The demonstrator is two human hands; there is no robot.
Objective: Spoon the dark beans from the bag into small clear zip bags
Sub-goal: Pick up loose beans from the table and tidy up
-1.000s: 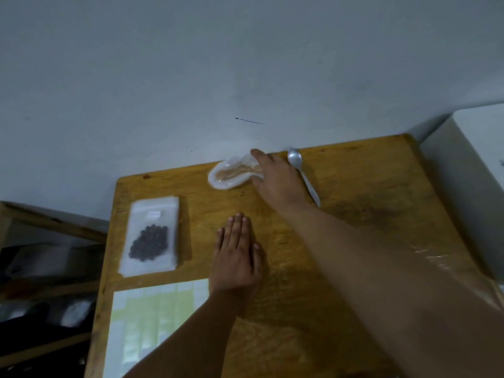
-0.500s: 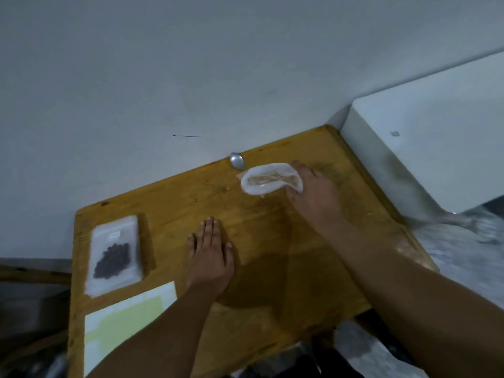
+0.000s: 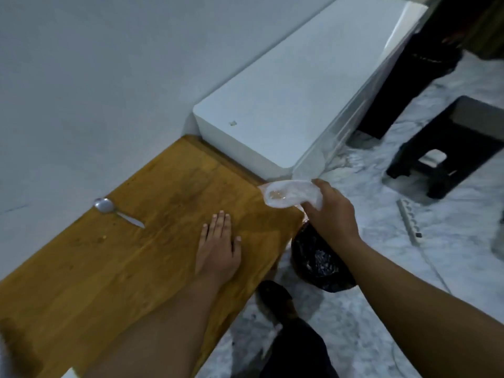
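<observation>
Head view: left hand (image 3: 218,249) lies flat, fingers straight and together, on yellow-brown wooden table (image 3: 109,268); right hand (image 3: 330,211) grips crumpled clear plastic bag (image 3: 289,196) at table's right edge, above glossy black plastic bag (image 3: 319,263) on marble floor (image 3: 450,241); silver metal spoon (image 3: 114,211) lies near grey wall (image 3: 109,77), well apart from both hands.

Clear bag (image 3: 293,196) contents blurred, black bag (image 3: 316,264) partly hidden

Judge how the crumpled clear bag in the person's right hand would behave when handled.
Probably floppy: the clear bag sags and creases where the right hand pinches it. Likely very light, since it looks almost empty. Possibly slippery, given its shiny film.
</observation>
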